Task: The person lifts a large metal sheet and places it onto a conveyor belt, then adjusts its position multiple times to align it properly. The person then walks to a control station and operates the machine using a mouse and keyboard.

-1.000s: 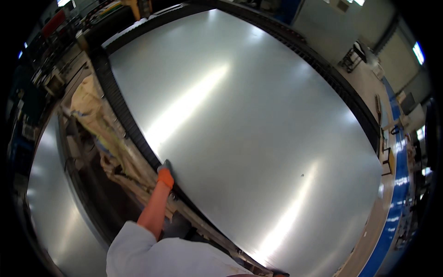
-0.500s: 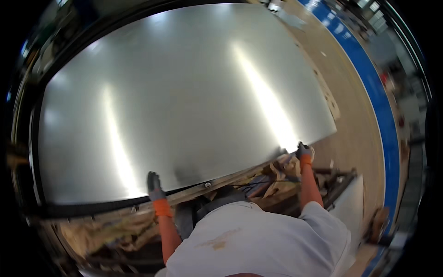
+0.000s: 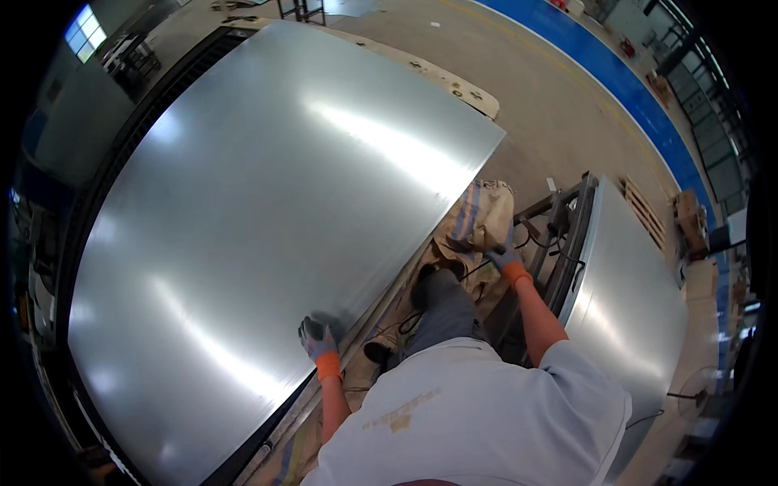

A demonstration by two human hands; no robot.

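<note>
A large shiny metal sheet (image 3: pixel 235 211) lies flat on a dark machine bed and fills the left and middle of the view. My left hand (image 3: pixel 318 338), in a grey glove with an orange cuff, is at the sheet's near edge with its fingers over the surface, loosely apart. Whether the palm presses on the metal I cannot tell. My right hand (image 3: pixel 505 259), gloved alike, hangs off the sheet above tan woven sacks (image 3: pixel 486 211). Its fingers are loosely stretched and hold nothing that I can see.
To my right a second metal sheet (image 3: pixel 628 300) rests beside a dark steel frame (image 3: pixel 571 235) with a black cable. Sacks cover the floor around my feet. A wooden pallet (image 3: pixel 644 215) and a blue floor stripe (image 3: pixel 600 77) are farther right.
My view has turned right, bringing the second sheet and the frame into sight. The right hand has left the large sheet's edge; the left hand is still at that edge.
</note>
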